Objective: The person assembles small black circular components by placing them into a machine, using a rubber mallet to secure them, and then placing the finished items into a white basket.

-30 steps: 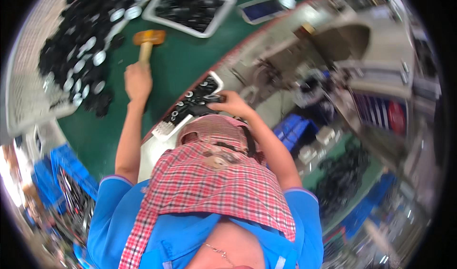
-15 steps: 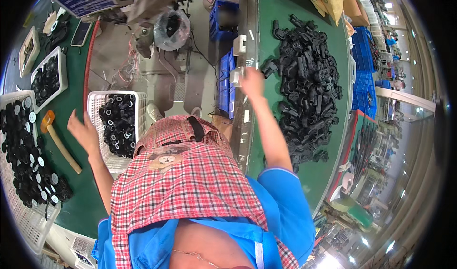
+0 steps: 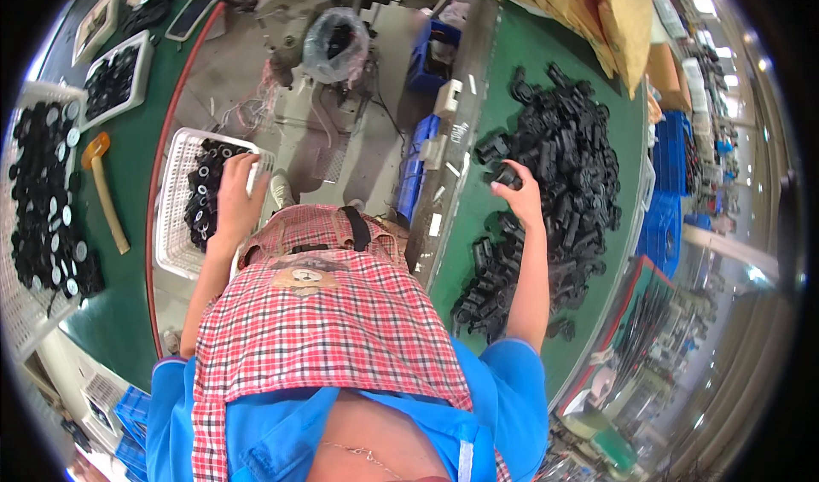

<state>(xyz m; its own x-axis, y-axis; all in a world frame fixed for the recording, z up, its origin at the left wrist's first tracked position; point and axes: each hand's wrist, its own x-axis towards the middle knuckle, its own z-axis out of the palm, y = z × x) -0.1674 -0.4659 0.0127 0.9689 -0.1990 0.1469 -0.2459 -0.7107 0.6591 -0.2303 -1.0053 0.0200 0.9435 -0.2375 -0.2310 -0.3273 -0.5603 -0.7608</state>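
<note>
Two hands are at work on opposite sides of the seated person. The right hand (image 3: 522, 199) reaches out to the near edge of a big heap of black plastic parts (image 3: 563, 175) on the green bench (image 3: 503, 98), and its fingers are curled around one black part (image 3: 505, 175), which sits at the heap's left edge. The left hand (image 3: 237, 199) lies with loosely spread fingers over the rim of a white basket (image 3: 175, 217) half filled with small black rings (image 3: 205, 196); whether it grips anything cannot be told, since the palm faces down. The likeliest trouble is at the heap: the parts lie tangled and stacked, so lifting the held one could drag neighbours along and tip them off the bench's near edge onto the floor. The grip looks like fingertips only, so the part might slip on its way across the lap. The basket overhangs the edge of its own green bench, where a wooden mallet (image 3: 104, 188) and more black discs (image 3: 43, 200) lie, and a push from the resting hand could shift or tilt it.
</note>
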